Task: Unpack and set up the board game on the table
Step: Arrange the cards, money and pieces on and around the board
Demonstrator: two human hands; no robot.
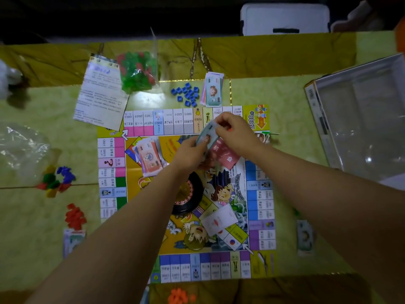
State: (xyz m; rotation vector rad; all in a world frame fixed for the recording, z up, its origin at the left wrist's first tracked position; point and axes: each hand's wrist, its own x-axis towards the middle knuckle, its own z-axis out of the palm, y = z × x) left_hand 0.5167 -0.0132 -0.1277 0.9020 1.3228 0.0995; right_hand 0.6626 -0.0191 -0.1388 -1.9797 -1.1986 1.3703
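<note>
Head view: game board (175,121) lies flat mid-table. Left hand (190,152) and right hand (234,130) meet over its far side, both pinching one sheaf of play banknotes (206,134). Second banknote pile (150,157) on board beside left hand; blue houses (187,94) beyond far edge.

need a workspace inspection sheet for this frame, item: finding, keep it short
Surface: table under a yellow-green cloth, dimly lit.
Job's things: game board lies flat, centred; black wheel and note pile on it; blue pieces, note stack, rule sheet, bag of pieces at its far side.
Clutter: crumpled plastic bag and loose coloured pieces at left; open box at right.
Grippers: left hand and right hand both grip banknotes over the board.
Cables: nothing seen.
Surroundings: white container behind the table; rest dark.
</note>
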